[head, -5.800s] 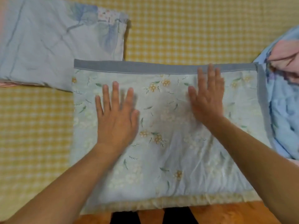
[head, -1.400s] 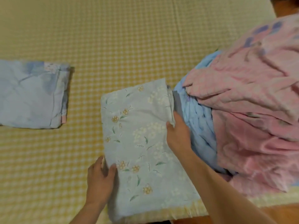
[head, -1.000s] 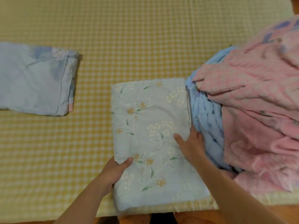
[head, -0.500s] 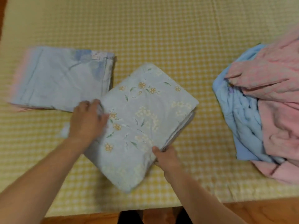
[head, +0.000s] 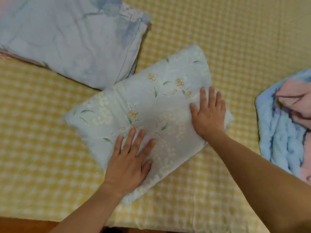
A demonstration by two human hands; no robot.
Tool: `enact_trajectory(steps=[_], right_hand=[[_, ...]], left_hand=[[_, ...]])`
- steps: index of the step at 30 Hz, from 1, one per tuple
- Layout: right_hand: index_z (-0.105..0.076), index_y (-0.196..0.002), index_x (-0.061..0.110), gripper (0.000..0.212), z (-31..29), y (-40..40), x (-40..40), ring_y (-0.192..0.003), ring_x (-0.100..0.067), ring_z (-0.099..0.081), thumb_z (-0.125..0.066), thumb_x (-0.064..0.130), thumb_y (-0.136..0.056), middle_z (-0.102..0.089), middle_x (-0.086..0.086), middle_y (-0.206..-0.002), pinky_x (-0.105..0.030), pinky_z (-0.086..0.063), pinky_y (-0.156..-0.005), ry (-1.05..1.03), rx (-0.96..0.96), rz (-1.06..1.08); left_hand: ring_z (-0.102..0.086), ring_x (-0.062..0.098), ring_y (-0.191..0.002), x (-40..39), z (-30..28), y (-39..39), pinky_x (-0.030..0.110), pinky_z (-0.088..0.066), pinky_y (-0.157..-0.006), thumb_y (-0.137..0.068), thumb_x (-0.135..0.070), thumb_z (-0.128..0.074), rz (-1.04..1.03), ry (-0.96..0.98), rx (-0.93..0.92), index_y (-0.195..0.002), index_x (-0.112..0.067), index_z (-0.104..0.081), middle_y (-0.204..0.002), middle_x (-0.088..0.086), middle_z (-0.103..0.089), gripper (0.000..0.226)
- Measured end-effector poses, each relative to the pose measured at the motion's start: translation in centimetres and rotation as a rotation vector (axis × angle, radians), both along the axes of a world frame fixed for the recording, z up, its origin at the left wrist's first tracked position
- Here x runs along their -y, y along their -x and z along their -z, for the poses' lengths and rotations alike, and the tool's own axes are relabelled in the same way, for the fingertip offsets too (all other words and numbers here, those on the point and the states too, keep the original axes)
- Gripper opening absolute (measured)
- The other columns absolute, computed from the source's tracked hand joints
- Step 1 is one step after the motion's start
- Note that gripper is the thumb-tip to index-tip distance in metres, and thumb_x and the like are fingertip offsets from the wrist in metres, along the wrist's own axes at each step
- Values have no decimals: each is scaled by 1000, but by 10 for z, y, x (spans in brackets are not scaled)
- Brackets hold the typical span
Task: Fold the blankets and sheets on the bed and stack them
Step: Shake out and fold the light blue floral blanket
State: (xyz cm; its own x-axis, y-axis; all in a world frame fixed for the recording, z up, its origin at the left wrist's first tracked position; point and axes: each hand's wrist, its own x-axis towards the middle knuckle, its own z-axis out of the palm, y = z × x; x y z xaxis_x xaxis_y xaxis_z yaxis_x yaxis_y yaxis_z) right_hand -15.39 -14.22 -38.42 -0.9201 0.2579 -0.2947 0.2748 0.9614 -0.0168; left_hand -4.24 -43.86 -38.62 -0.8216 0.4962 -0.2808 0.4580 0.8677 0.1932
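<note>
A folded pale blue sheet with small yellow flowers (head: 148,105) lies askew in the middle of the bed. My left hand (head: 131,158) rests flat on its near part, fingers spread. Flat on its right part lies my right hand (head: 208,113), fingers spread too. Neither hand grips the cloth. A second folded sheet, pale blue with darker blue marks (head: 70,39), lies at the upper left, its corner touching the flowered sheet. At the right edge sits an unfolded heap: a light blue blanket (head: 279,132) with a pink blanket (head: 296,100) on top.
The bed is covered in a yellow checked cloth (head: 218,39). Its near edge runs along the bottom, with a brown wooden floor (head: 25,226) below it at the lower left.
The flowered sheet was carried left and set down next to the other folded sheet. Both hands let go of its edges and now lie flat on top.
</note>
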Motion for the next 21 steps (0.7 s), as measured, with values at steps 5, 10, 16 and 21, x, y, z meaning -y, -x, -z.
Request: enact_trajectory(steps=[5, 10, 16, 21], right_hand=[[-5, -160, 24, 74, 13, 14, -25, -151, -36, -13, -16, 66, -99, -12, -17, -165, -54, -12, -122, 71, 20, 8], [-27, -156, 16, 61, -45, 31, 30, -153, -36, -3, -37, 43, -102, -8, -17, -166, -54, -6, -123, 121, -309, -224], [-27, -158, 23, 63, -7, 92, 75, -154, -33, -4, -23, 55, -104, -16, -8, -166, -56, -4, -123, 20, -232, -462], [-11, -160, 28, 64, 34, 97, 21, -155, -22, 2, -15, 57, -103, -2, 0, -169, -48, -2, -125, 37, -152, -413]], left_hand=[[-4, 33, -157, -15, -13, 10, 60, -13, -123, -103, -54, -29, -21, 21, 55, -160, -34, -25, -170, 7, -13, 61], [-19, 42, -151, -29, -60, 71, 56, -18, -122, -94, -43, -46, -164, -115, -81, -149, -22, -49, -161, 15, -32, 59], [7, 37, -156, -44, -15, 136, 62, -4, -123, -104, -56, -25, -327, 64, -120, -163, -30, -14, -171, 10, -2, 65], [13, 34, -156, -8, 20, 90, 56, 3, -125, -102, -62, -17, -524, 151, -83, -163, -30, -5, -170, 13, 6, 70]])
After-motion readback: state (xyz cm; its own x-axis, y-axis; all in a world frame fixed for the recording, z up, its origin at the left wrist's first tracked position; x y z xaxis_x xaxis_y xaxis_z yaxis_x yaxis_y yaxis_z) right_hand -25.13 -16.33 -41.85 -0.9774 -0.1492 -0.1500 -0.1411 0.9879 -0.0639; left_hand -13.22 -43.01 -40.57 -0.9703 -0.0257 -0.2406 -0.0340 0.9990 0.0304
